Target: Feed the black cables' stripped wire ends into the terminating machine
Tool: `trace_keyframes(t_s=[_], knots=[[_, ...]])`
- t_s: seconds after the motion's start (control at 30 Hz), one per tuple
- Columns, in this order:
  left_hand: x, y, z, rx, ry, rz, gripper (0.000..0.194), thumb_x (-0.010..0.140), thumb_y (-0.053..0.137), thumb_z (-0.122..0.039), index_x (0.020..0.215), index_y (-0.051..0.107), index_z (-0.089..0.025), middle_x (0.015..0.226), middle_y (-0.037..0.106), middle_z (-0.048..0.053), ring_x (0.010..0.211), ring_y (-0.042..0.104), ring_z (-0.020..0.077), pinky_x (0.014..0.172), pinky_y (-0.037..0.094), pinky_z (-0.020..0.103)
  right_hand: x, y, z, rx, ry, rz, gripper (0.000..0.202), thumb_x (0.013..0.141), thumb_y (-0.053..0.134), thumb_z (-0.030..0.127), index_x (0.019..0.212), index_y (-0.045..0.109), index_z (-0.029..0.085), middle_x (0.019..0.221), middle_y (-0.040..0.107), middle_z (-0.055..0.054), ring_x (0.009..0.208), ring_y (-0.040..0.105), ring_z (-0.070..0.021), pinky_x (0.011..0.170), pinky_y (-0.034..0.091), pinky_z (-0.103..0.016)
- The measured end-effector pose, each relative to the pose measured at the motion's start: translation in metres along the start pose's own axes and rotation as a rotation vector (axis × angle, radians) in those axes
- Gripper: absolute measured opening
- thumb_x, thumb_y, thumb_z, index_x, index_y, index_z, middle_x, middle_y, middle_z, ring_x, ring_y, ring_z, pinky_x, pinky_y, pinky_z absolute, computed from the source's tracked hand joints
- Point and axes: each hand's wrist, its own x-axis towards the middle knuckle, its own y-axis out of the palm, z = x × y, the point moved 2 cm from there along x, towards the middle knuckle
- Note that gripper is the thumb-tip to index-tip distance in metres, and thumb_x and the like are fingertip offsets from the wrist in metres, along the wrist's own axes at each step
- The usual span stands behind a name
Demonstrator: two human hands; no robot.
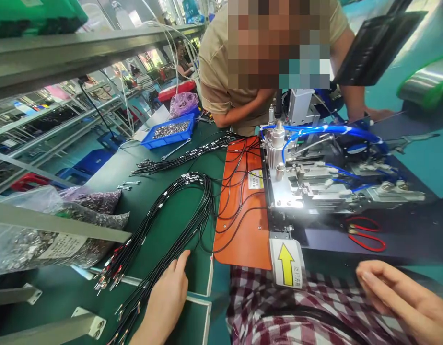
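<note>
My left hand (169,292) is low over the green table, palm down, its fingers loosely bent. It lies against the right edge of a looped bundle of black cables (185,225); no cable shows in its grip. My right hand (397,297) hovers near my lap, fingers curved and nothing visible in them. Red-handled scissors (367,235) lie on the dark machine bed beyond it. Several cables run over an orange plate (239,230) toward a metal machine (279,187) with blue air tubes. A yellow arrow label (286,263) hangs at the plate's front corner.
Across the table a person (214,62) leans over the machine. A second cable bundle (192,155), a blue tray (167,134) of small metal parts and wrenches (130,183) lie further back. Bags of metal parts (74,239) and shelf rails (59,223) are at left.
</note>
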Motion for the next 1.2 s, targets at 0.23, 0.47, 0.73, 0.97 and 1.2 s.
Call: trace_keyframes(t_s=[0.23,0.47,0.73,0.97,1.2], knots=[[0.029,-0.015,-0.077,-1.074,-0.250,0.602,0.035,0.084,0.053,-0.036,0.109,0.062,-0.013,0.082,0.068,0.007,0.074,0.067,0.0178,0.066,0.052,0.028,-0.034,0.085,0.078,-0.374,-0.937,0.433,0.029,0.087,0.052,0.018,0.113,0.058,0.026,0.077,0.066,-0.002,0.066,0.059,-0.0164,0.063,0.044,-0.027],[0.063,0.008,-0.115,-0.717,0.212,0.200,0.044,0.088,0.045,-0.027,0.130,0.049,-0.018,0.098,0.065,0.008,0.086,0.062,0.0178,0.078,0.052,0.032,-0.046,0.125,0.099,-0.684,-1.304,0.427,0.017,0.091,0.048,0.028,0.085,0.062,0.021,0.069,0.057,-0.001,0.055,0.047,-0.0151,0.053,0.029,-0.031],[0.090,0.006,-0.075,0.079,0.353,0.166,0.033,0.088,0.044,-0.025,0.118,0.058,-0.022,0.069,0.060,-0.001,0.060,0.058,0.0156,0.055,0.044,0.024,-0.012,0.061,0.089,-0.237,-0.900,0.397,0.021,0.091,0.041,0.012,0.096,0.061,0.020,0.079,0.055,-0.003,0.066,0.051,-0.0139,0.060,0.039,-0.026],[0.102,0.006,-0.053,0.159,0.495,-0.033,0.036,0.088,0.046,-0.040,0.115,0.060,-0.018,0.091,0.070,0.007,0.077,0.066,0.0215,0.067,0.049,0.029,0.004,0.030,0.053,0.285,-0.489,0.059,0.016,0.088,0.056,0.036,0.082,0.061,0.022,0.076,0.055,-0.002,0.066,0.050,-0.0146,0.057,0.040,-0.024],[0.041,0.012,-0.123,-0.029,0.867,-0.131,0.052,0.087,0.047,-0.028,0.138,0.036,-0.020,0.122,0.061,0.014,0.113,0.058,0.0274,0.093,0.047,0.039,-0.013,0.052,0.064,0.362,-0.089,0.643,0.037,0.090,0.052,0.047,0.074,0.062,0.015,0.065,0.060,-0.003,0.046,0.043,-0.0079,0.045,0.031,-0.022]])
